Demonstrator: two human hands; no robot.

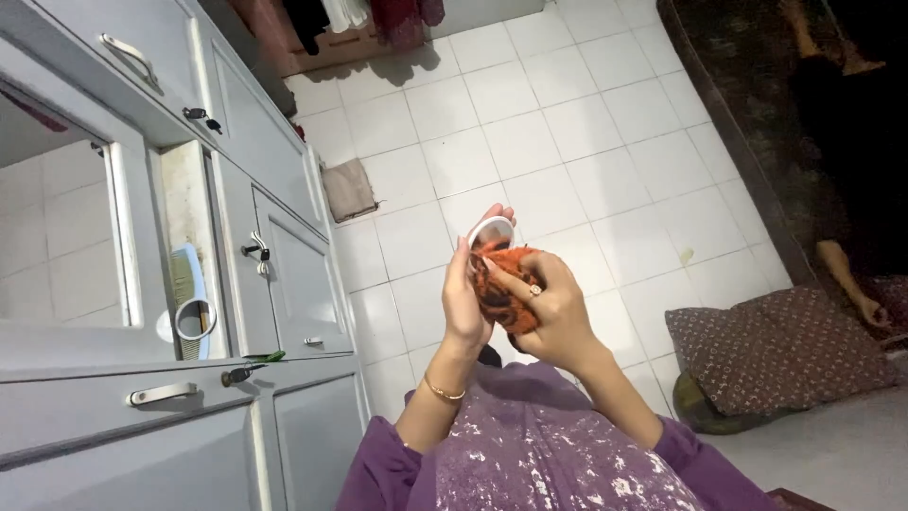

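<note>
The orange cloth [506, 293] sits bunched between both hands, pressed against the small round white-rimmed mirror [492, 230] held up over the floor; we see the right hand [553, 308] closed around the cloth, a ring on one finger, its fingertips pushing the fabric onto the disc; the left hand [465, 298] grips the mirror's edge with fingers upright behind it, a gold bangle [443, 390] at the wrist; nearest to us lie the purple patterned sleeves and lap [539, 454]; to the left stands the grey cabinet [284, 284], with a blue comb [189, 284] and a round-handled item in its open niche and keys in the door locks; to the right a patterned cushion [780, 345] rests on the white tiled floor [567, 123]; farther off a small brown mat [348, 189] lies by the cabinet.
</note>
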